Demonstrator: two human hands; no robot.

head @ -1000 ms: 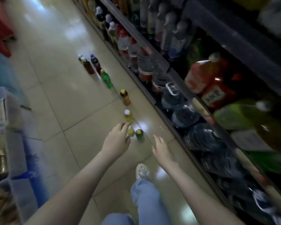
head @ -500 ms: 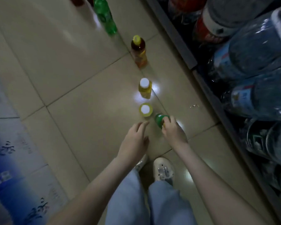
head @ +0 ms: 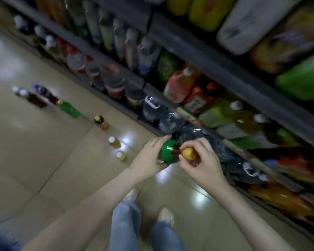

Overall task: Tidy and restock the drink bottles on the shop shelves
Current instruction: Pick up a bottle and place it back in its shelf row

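Note:
I hold a green-labelled bottle (head: 168,153) of brown drink sideways above the floor. My left hand (head: 149,158) grips its body and my right hand (head: 201,163) pinches its yellow cap (head: 188,154). A row of bottles stands on the tiles to the left: two small yellow ones (head: 120,155) (head: 114,141), a brown one with a yellow cap (head: 101,122), a green one (head: 68,108) and dark ones (head: 34,97). The shelves (head: 216,73) on the right are packed with drink bottles.
Big water bottles (head: 152,107) fill the bottom shelf beside my hands. My legs and shoes (head: 166,215) stand on the beige tiled floor (head: 34,151), which stretches open to the left.
My right hand lifted the green bottle off the floor and my left hand took hold of its body. My view rose from the floor toward the shelves.

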